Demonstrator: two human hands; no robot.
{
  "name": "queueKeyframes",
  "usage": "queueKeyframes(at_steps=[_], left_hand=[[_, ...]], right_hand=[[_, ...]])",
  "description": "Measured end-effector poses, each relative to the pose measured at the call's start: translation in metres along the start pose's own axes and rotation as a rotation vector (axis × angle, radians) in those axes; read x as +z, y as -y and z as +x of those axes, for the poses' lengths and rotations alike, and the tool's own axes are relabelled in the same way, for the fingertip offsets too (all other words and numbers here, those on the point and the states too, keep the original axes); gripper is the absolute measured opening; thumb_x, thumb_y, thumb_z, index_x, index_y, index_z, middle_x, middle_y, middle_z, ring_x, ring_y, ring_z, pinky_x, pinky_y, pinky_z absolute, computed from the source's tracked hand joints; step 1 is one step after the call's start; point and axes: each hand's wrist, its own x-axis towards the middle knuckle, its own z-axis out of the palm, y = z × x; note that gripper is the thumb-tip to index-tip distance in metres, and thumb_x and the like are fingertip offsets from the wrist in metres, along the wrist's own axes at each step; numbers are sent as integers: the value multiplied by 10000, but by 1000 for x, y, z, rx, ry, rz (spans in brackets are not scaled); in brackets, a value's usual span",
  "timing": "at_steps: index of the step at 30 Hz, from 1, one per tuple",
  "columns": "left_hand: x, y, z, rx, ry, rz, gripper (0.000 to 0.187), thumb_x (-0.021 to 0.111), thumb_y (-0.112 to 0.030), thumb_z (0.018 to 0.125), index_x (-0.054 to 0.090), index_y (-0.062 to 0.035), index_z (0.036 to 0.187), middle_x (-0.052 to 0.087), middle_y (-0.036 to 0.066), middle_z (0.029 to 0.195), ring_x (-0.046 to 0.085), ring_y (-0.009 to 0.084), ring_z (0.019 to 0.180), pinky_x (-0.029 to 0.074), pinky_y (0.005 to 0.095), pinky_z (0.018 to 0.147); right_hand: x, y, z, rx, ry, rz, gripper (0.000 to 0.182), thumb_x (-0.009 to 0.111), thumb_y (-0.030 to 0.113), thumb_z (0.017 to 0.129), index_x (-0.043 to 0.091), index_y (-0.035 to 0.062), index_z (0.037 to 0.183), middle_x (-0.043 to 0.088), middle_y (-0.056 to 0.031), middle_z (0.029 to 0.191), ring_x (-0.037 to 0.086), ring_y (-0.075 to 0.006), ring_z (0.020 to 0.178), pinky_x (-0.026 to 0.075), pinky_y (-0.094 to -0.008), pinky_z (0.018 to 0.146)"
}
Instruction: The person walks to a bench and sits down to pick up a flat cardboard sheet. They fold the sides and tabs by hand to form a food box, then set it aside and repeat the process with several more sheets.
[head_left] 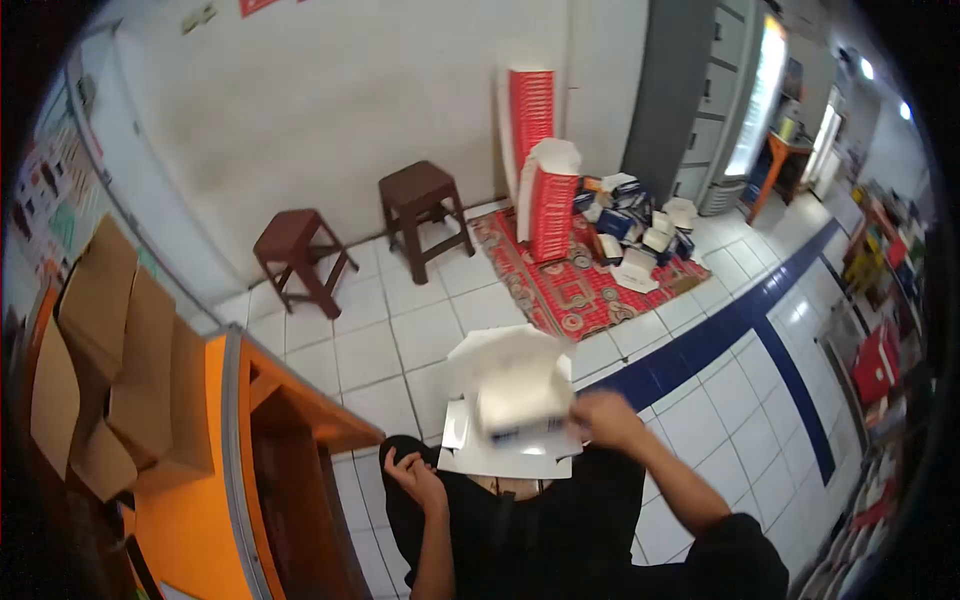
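Note:
A partly folded carton (525,403) with a white inside and a dark blue printed edge is over my lap, its raised flap blurred. My right hand (603,418) is at the carton's right side, fingers closed at its edge and smeared by motion. Beneath the carton lies a flat white sheet of card (500,460), on a wooden surface between my knees. My left hand (415,480) rests by my left knee, left of the card, fingers apart and holding nothing.
Two brown stools (418,190) stand by the wall. On a red patterned mat (570,300) are tall red-and-white stacks (553,210) and a heap of folded boxes (640,225). An orange desk (190,500) bearing an open cardboard box (140,370) is at the left. Shelves line the right.

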Motion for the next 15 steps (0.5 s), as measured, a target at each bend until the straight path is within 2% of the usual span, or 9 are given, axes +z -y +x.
queueKeyframes(at_steps=[1,2,3,4,6,8,11,13,15], left_hand=[[0,4,1,16,1,33,514,464,-1,906,288,-70,1384,515,69,943,495,106,691,448,224,547],[1,7,0,26,-1,68,512,467,-6,904,294,-69,1383,518,73,949,492,105,695,449,222,556],[1,6,-2,37,15,82,504,480,-8,895,322,-62,1371,520,77,962,493,110,719,450,232,586],[1,9,-2,35,40,91,504,480,-8,895,322,-62,1371,520,77,962,493,110,719,450,232,586],[-2,11,2,149,83,270,488,489,-6,882,359,-48,1352,520,80,969,509,132,746,470,279,658],[3,-10,-5,74,102,367,449,522,-29,881,421,-19,1318,546,129,1058,537,219,860,452,346,817],[8,15,3,379,204,902,535,598,-172,876,428,37,1339,502,232,1234,465,381,1189,359,449,1011],[15,19,8,357,272,953,541,598,-196,879,435,30,1342,502,233,1240,475,386,1182,366,455,1006],[16,19,10,328,363,1030,547,598,-220,882,443,24,1346,503,235,1245,486,391,1176,372,460,1002]], right_hand=[[-26,-19,25,195,-45,-117,240,712,310,773,662,89,850,669,-122,825,652,-323,803,508,-461,738],[-34,-75,58,252,-309,-80,445,730,350,762,614,120,1125,674,-139,908,651,-352,840,515,-471,735],[-64,-106,83,354,-452,-233,799,747,404,750,371,178,1417,673,-173,957,654,-388,863,521,-489,729],[-101,-108,100,612,-340,-284,1016,758,449,738,144,212,1511,671,-211,965,657,-414,879,520,-512,733],[-114,-124,121,627,-600,-102,960,731,428,770,156,212,1508,669,-241,963,658,-426,870,516,-526,765],[-88,-115,131,607,-565,-64,851,690,399,813,224,177,1489,653,-252,1000,649,-423,910,512,-527,778],[9,-71,96,544,-480,44,664,626,390,867,371,66,1388,592,-269,1127,604,-425,1016,496,-532,820],[59,-19,50,791,-205,83,671,664,379,839,404,68,1374,566,-248,1121,587,-425,1026,489,-504,860],[110,10,5,843,-286,128,660,692,348,816,443,38,1343,542,-229,1119,557,-407,1066,481,-495,878]])
